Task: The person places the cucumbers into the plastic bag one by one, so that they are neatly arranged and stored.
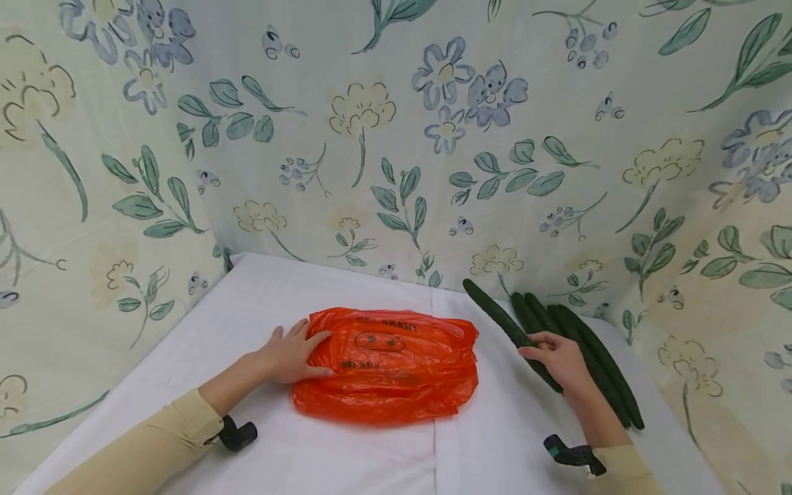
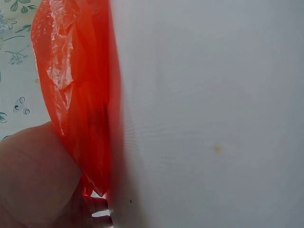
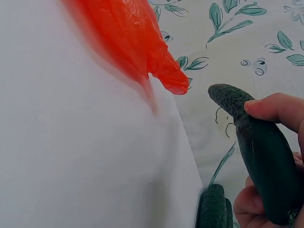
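An orange-red plastic bag (image 1: 396, 371) with dark lettering and a printed face lies flat on the white-covered table. My left hand (image 1: 291, 354) rests at its left end, thumb and fingers spread over the plastic; in the left wrist view the hand (image 2: 35, 175) overlaps the bag's crumpled edge (image 2: 78, 90). To the right of the bag, my right hand (image 1: 559, 361) grips a long dark green cucumber (image 1: 495, 313) between thumb and fingers. Seen from the right wrist, the cucumber (image 3: 261, 147) is lifted and tilted, its narrow end pointing away.
Several more cucumbers (image 1: 603, 364) lie side by side at the table's right edge, partly behind my right hand and forearm. A white cloth (image 1: 346, 460) covers the table. Floral fabric (image 1: 396, 151) hangs behind the table and at both sides.
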Tool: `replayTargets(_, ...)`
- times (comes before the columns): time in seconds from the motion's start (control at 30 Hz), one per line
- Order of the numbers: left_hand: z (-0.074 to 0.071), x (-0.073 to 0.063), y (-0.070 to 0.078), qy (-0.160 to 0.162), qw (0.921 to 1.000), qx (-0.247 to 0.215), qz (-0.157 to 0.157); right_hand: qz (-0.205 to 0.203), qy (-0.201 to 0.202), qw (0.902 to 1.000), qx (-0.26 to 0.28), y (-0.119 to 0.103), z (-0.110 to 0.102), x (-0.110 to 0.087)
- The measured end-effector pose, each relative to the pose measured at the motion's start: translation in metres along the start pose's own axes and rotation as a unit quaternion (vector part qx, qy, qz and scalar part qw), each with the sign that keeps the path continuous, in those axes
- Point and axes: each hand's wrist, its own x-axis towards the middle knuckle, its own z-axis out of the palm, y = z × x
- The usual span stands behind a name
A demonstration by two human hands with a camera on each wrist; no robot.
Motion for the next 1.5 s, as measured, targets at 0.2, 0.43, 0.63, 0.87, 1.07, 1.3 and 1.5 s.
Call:
replayTargets(0.2, 0.000, -0.001, -0.001, 0.002, 1.0000, -0.002, -0.002, -0.035, -0.026, 0.9986, -0.030, -0.016, 0.004, 0.002)
replayTargets(0.43, 0.002, 0.000, -0.002, -0.001, 1.0000, -0.003, 0.000, -0.098, -0.069, 0.9923, -0.029, -0.032, 0.007, 0.005)
replayTargets(0.63, 0.001, 0.000, 0.000, -0.005, 1.0000, -0.005, -0.001, -0.133, -0.109, 0.9849, -0.023, -0.046, 0.014, 0.006)
replayTargets(0.87, 0.001, -0.001, 0.000, -0.007, 1.0000, -0.006, 0.000, -0.177, -0.154, 0.9715, -0.032, -0.063, 0.029, 0.007)
replayTargets(1.07, 0.001, -0.001, 0.001, -0.008, 0.9998, -0.019, 0.000, -0.192, -0.187, 0.9622, -0.048, -0.077, 0.045, 0.009)
replayTargets(1.3, 0.001, -0.001, 0.002, -0.010, 0.9997, -0.021, -0.002, -0.210, -0.226, 0.9491, -0.063, -0.087, 0.064, 0.017)
replayTargets(1.5, -0.001, -0.001, 0.003, -0.009, 0.9997, -0.025, 0.000, -0.228, -0.260, 0.9359, -0.068, -0.098, 0.081, 0.023)
